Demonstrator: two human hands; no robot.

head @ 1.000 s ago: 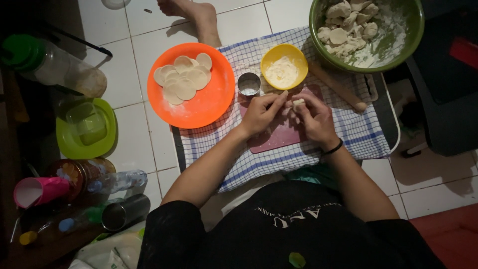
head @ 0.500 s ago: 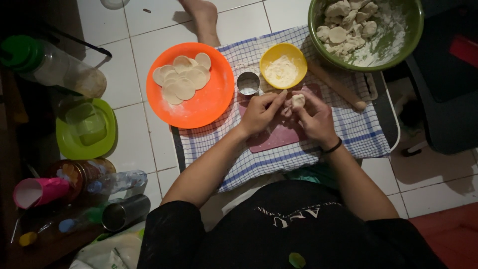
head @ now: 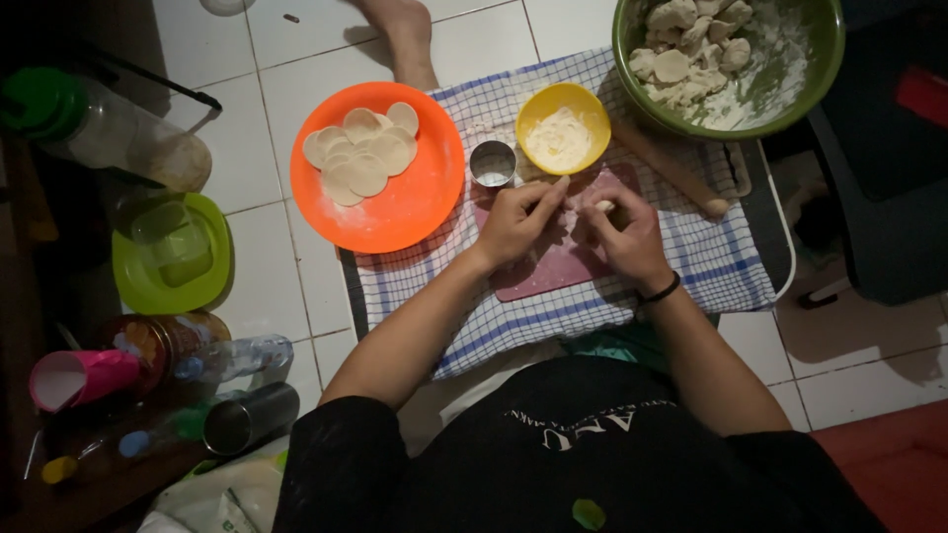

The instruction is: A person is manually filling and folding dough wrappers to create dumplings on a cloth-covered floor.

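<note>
left hand (head: 515,219): over the pink board (head: 553,266), fingers curled in, thumb and forefinger stretched toward 1 o'clock; half a second ago it was pinching the dough together with the other hand, now it's slid a bit off to 9 o'clock of it and I can't tell if it's touching the dough at all

right hand (head: 622,232): fingers bunched tight round a small dough piece (head: 601,206), only a pale bit pokes out at the knuckles, black band on the wrist

dough piece: sits at the top of the right hand, just above the board; it was up between both hands a second ago, so looks to me like the shaping has passed to the one hand

pink board: on the blue checked cloth (head: 681,286), dead centre in front of the person

orange plate (head: 415,197): at 10 o'clock from the hands, stack of flat round wrappers (head: 360,158) on its top left, count looks the same as before

metal ring cutter (head: 492,163): just at 11 o'clock of the left hand, touching nothing

yellow bowl (head: 563,104): 12 o'clock, flour inside

rolling pin (head: 671,173): 1 o'clock, lying slantwise on the cloth

green bowl (head: 790,109): far 1 o'clock, lumps of floured dough
</note>
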